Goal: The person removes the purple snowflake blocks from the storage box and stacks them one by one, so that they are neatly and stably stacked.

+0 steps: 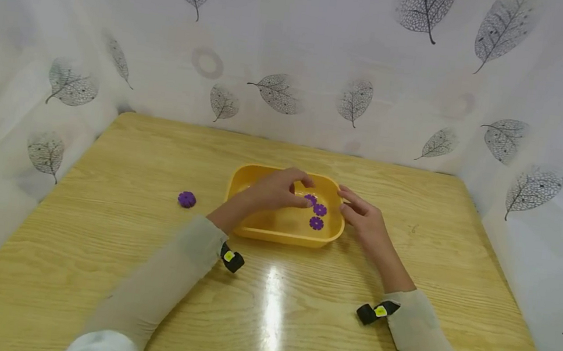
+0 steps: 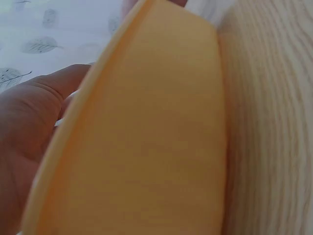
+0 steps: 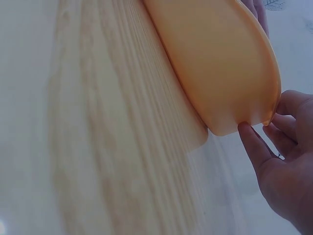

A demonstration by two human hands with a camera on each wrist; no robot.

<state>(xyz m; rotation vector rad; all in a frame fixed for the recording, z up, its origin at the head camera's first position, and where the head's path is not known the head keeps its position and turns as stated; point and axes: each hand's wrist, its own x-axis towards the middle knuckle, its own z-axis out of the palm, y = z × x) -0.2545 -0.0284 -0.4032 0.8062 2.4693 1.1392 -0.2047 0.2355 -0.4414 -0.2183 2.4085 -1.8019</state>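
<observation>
A yellow plastic basin (image 1: 274, 236) sits on the wooden table. Inside, toward its right end, lie several purple flower-shaped plastic discs (image 1: 316, 223). My left hand (image 1: 274, 191) reaches over the basin's near rim, thumb and fingers apart, with the thumb tip overlapping one disc in the head view. From the left wrist, the basin's outer wall (image 2: 146, 127) hides most of that hand's fingers. At the right end, my right hand (image 1: 364, 219) touches the basin with its fingertips. In the right wrist view its thumb (image 3: 252, 142) rests against the outer wall, with other fingers by the rim.
Left of the basin, a small purple clump of the same flower discs (image 1: 186, 199) lies on the table (image 1: 142, 275). Leaf-printed white curtains (image 1: 296, 54) enclose the table's back and both sides. Black camera straps (image 1: 232, 258) are on both wrists.
</observation>
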